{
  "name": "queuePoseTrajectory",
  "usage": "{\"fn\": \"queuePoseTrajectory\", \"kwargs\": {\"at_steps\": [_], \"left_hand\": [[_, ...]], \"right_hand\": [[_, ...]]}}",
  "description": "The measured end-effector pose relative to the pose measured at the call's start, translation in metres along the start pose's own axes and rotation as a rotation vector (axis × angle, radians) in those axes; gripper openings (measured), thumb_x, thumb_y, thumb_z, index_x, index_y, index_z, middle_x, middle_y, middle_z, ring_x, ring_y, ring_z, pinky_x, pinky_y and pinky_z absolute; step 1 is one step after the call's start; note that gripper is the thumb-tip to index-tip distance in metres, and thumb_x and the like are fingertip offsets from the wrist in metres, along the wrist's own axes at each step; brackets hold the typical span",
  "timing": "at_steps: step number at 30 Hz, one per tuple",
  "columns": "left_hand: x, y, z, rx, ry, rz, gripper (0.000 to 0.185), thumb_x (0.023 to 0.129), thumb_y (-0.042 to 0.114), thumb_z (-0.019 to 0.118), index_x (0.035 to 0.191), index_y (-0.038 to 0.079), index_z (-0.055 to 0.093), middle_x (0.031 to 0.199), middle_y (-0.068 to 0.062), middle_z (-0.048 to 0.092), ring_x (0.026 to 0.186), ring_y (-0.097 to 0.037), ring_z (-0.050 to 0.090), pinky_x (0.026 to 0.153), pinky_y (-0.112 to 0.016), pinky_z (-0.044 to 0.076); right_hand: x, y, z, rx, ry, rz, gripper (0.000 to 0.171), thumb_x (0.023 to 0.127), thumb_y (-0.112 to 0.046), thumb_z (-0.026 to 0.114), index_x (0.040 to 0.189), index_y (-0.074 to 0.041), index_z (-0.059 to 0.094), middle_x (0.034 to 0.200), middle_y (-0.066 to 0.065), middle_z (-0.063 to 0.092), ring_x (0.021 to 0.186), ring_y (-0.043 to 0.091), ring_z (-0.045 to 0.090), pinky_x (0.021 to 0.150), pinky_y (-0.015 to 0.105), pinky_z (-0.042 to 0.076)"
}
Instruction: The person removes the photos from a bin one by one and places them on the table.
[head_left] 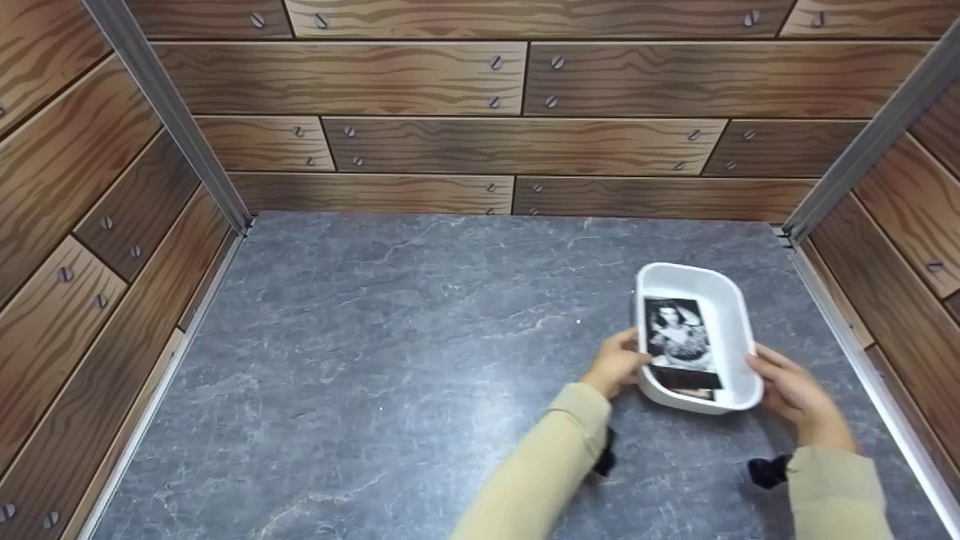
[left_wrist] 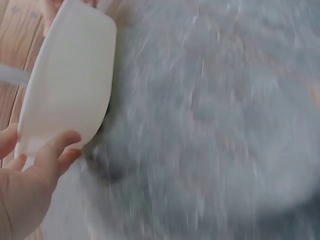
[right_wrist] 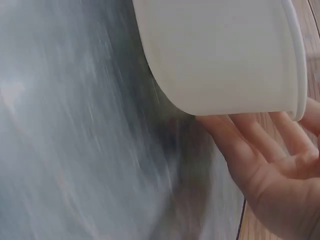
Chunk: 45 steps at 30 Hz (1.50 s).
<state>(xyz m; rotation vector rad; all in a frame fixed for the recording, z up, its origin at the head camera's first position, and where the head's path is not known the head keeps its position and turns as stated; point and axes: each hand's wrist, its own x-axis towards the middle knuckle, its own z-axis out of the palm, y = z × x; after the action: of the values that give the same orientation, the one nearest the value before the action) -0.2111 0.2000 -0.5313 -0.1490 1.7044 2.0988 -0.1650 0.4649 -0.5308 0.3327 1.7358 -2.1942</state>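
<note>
A white plastic tub (head_left: pixel 733 341) with rounded corners is held between both hands at the right of the head view. Inside lies a black-and-white photo print (head_left: pixel 679 334), overlapping another dark picture (head_left: pixel 697 393) that is mostly hidden. My left hand (head_left: pixel 619 365) grips the tub's left side, its thumb over the rim and fingers against the outer wall. On the opposite side, my right hand (head_left: pixel 802 394) holds the wall, thumb at the rim. Both wrist views show the tub's outer wall, with fingers curled along it; the tabletop is blurred there.
The grey marbled tabletop (head_left: pixel 390 337) stretches to the left and in front of the tub. Wood-patterned panels (head_left: pixel 525 142) close off the back and both sides, with metal strips (head_left: pixel 874 375) at the corners and side edges.
</note>
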Motion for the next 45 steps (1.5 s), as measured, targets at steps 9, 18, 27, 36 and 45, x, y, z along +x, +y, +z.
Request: {"fn": "queuePoseTrajectory", "kwargs": {"at_steps": [9, 18, 27, 36, 45], "left_hand": [[-0.014, 0.011, -0.110, -0.026, -0.107, 0.009, 0.058, 0.088, -0.008, 0.055, 0.143, 0.003, 0.044, 0.136, -0.023, 0.054, 0.109, -0.037, 0.062, 0.077, -0.040, 0.060], [-0.053, 0.015, -0.191, -0.021, -0.047, 0.027, 0.061, 0.089, -0.006, 0.055, 0.146, 0.003, 0.039, 0.140, -0.026, 0.049, 0.104, -0.030, 0.065, 0.067, -0.028, 0.059], [-0.089, 0.011, -0.232, 0.050, 0.018, 0.040, 0.062, 0.090, -0.002, 0.056, 0.149, 0.004, 0.035, 0.142, -0.030, 0.045, 0.095, -0.025, 0.067, 0.066, -0.029, 0.059], [-0.094, 0.006, -0.230, 0.029, 0.073, 0.036, 0.063, 0.089, -0.001, 0.059, 0.148, 0.005, 0.038, 0.142, -0.029, 0.045, 0.096, -0.025, 0.067, 0.066, -0.032, 0.060], [-0.093, 0.010, -0.223, 0.061, 0.103, 0.031, 0.062, 0.089, -0.002, 0.059, 0.147, 0.005, 0.038, 0.142, -0.030, 0.045, 0.100, -0.028, 0.065, 0.066, -0.032, 0.060]], "right_hand": [[0.031, 0.018, 0.094, -0.112, 0.007, -0.003, 0.049, 0.100, -0.023, 0.052, 0.148, -0.021, 0.039, 0.099, -0.012, 0.069, 0.091, 0.005, 0.066, 0.081, 0.027, 0.057], [0.042, 0.038, 0.176, -0.234, -0.028, -0.015, 0.063, 0.103, -0.024, 0.044, 0.154, -0.002, 0.013, 0.129, 0.014, 0.058, 0.103, 0.012, 0.060, 0.087, 0.037, 0.055], [0.034, 0.053, 0.224, -0.248, -0.015, -0.008, 0.059, 0.102, -0.016, 0.044, 0.152, 0.000, 0.019, 0.146, 0.030, 0.037, 0.100, 0.014, 0.061, 0.076, 0.031, 0.056], [0.036, 0.030, 0.253, -0.419, 0.240, -0.294, 0.067, 0.093, 0.001, 0.054, 0.148, 0.009, 0.018, 0.153, 0.035, 0.019, 0.143, 0.047, 0.018, 0.118, 0.052, 0.023], [0.068, 0.027, 0.310, -0.399, 0.222, -0.313, 0.089, 0.086, -0.010, 0.071, 0.153, 0.001, 0.013, 0.157, 0.027, 0.019, 0.146, 0.042, 0.016, 0.121, 0.049, 0.018]]}}
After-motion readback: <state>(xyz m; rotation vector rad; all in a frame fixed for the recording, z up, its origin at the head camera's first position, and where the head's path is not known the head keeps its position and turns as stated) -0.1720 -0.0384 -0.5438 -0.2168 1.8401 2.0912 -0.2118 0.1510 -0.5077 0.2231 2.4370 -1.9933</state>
